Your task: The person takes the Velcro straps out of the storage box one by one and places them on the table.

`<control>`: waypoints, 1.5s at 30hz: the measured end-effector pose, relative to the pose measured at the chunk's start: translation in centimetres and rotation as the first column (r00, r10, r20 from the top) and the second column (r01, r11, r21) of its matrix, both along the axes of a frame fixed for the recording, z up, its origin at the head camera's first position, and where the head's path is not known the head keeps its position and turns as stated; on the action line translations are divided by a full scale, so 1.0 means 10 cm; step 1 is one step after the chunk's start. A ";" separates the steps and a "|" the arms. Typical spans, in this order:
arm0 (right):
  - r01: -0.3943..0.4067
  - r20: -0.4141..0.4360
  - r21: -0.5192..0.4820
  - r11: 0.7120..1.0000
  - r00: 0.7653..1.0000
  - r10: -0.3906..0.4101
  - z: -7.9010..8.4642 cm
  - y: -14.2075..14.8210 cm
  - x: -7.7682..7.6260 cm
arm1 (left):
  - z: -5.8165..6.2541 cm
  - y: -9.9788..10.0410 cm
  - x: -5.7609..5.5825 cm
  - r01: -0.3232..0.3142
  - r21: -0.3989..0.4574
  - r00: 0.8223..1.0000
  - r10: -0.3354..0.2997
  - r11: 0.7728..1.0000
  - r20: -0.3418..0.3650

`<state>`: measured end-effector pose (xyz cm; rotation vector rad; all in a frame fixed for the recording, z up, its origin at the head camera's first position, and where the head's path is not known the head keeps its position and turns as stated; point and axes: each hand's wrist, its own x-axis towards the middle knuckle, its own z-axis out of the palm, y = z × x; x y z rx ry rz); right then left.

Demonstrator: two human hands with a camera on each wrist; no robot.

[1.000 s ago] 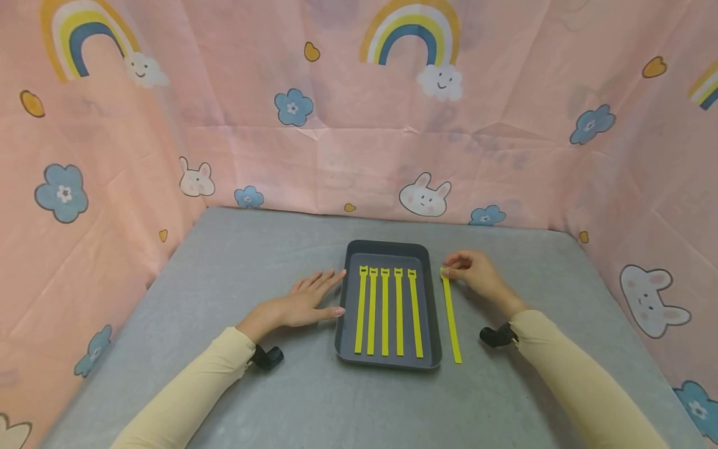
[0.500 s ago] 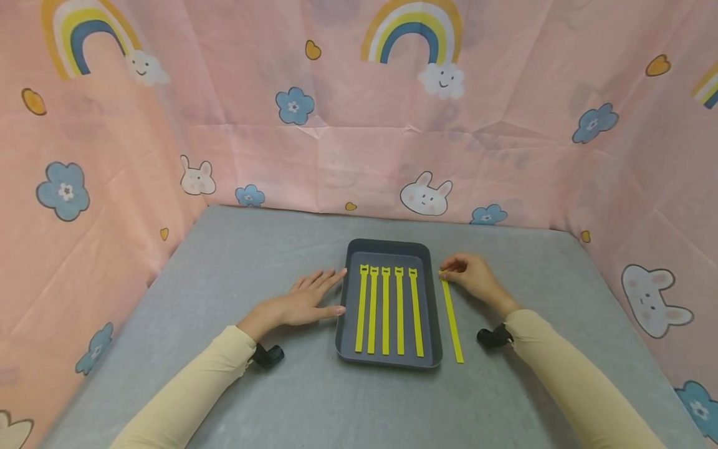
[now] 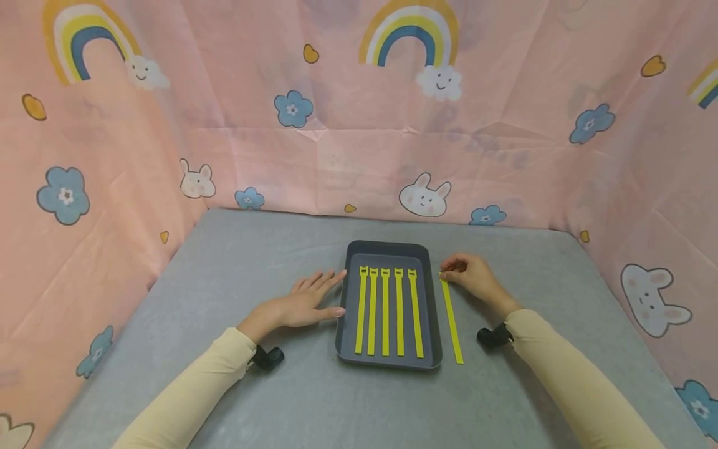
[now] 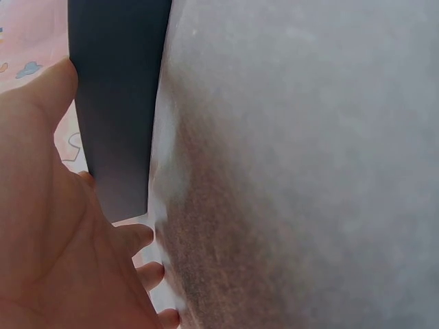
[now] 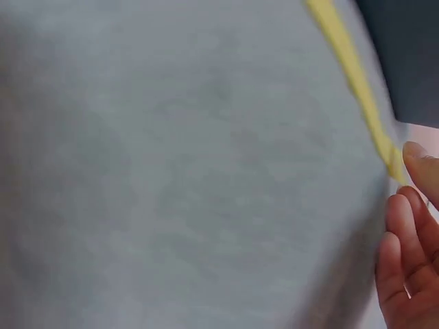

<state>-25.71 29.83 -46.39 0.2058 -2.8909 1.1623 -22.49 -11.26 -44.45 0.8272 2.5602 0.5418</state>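
Note:
Several yellow cable ties [image 3: 385,318] with slotted heads lie side by side, heads at the far end, in the dark grey rectangular tray [image 3: 387,362]. One more yellow cable tie [image 3: 452,323] lies lengthwise along the tray's right side, outside it. My right hand [image 3: 475,279] pinches its head end between thumb and fingers, which mostly hide the head. That same cable tie [image 5: 353,75] runs up from the fingertips in the right wrist view. With fingers spread and straight, my left hand [image 3: 300,308] touches the tray's left side at fingertip and thumb. The left wrist view has the tray's wall [image 4: 118,103] beside the thumb.
A grey cloth covers the table [image 3: 269,399]. Pink printed fabric [image 3: 336,143] stands around its back and sides. Each wrist carries a black camera mount, one at the left cuff [image 3: 269,357] and one at the right cuff [image 3: 495,337].
My right hand has shifted slightly left and its fingers now cover more of the tie's head. The tie's head end moved slightly toward the tray. My left hand and the tray stayed put.

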 end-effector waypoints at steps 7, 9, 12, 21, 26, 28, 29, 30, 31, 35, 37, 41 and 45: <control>-0.002 0.032 0.005 1.000 0.999 0.002 0.33 0.03 -0.03 | -0.03 0.01 -0.01 0.002 0.009 1.000 -0.002 1.000 -0.004; -0.006 0.020 -0.004 1.000 1.000 0.006 0.47 0.02 -0.03 | -0.03 0.01 -0.01 0.002 0.009 1.000 -0.002 1.000 -0.005; -0.007 -0.015 -0.017 1.000 1.000 0.007 0.66 -0.01 -0.03 | -0.03 0.01 -0.01 0.000 0.011 1.000 0.000 1.000 -0.005; -0.015 0.022 -0.165 0.986 1.000 0.019 0.82 -0.27 0.01 | -0.02 0.02 0.00 -0.003 0.014 1.000 0.003 1.000 -0.003; -0.071 0.021 -0.261 0.963 0.997 0.080 0.81 -0.57 -0.02 | -0.02 0.01 0.00 -0.005 0.019 1.000 0.005 1.000 0.004; -0.095 0.017 -0.287 0.953 0.994 0.105 0.79 -0.72 -0.04 | -0.02 0.01 0.00 -0.006 0.019 1.000 0.006 1.000 0.006; -0.108 0.017 -0.295 0.949 0.993 0.118 0.78 -0.79 -0.04 | -0.02 0.01 -0.01 -0.007 0.019 1.000 0.007 1.000 0.006; -0.121 0.014 -0.299 0.947 0.991 0.132 0.75 -0.86 -0.05 | -0.03 0.01 -0.01 -0.007 0.019 1.000 0.007 1.000 0.006; -0.133 0.015 -0.301 0.944 0.989 0.144 0.73 -0.93 -0.06 | -0.03 0.01 -0.01 -0.008 0.019 1.000 0.008 1.000 0.006; -0.157 0.030 -0.291 0.944 0.984 0.173 0.59 -1.17 -0.08 | -0.03 0.02 -0.01 -0.014 0.016 1.000 0.014 1.000 0.013; -0.161 0.038 -0.288 0.944 0.983 0.180 0.54 -1.26 -0.08 | -0.03 0.02 -0.01 -0.013 0.014 1.000 0.013 1.000 0.013; -0.148 0.056 -0.254 0.956 0.984 0.168 0.44 -1.41 -0.09 | -0.03 0.02 -0.01 -0.007 0.010 1.000 0.007 1.000 0.005; -0.110 0.075 -0.202 0.973 0.989 0.128 0.39 -1.51 -0.09 | -0.03 0.02 -0.01 -0.011 0.005 1.000 0.011 1.000 -0.003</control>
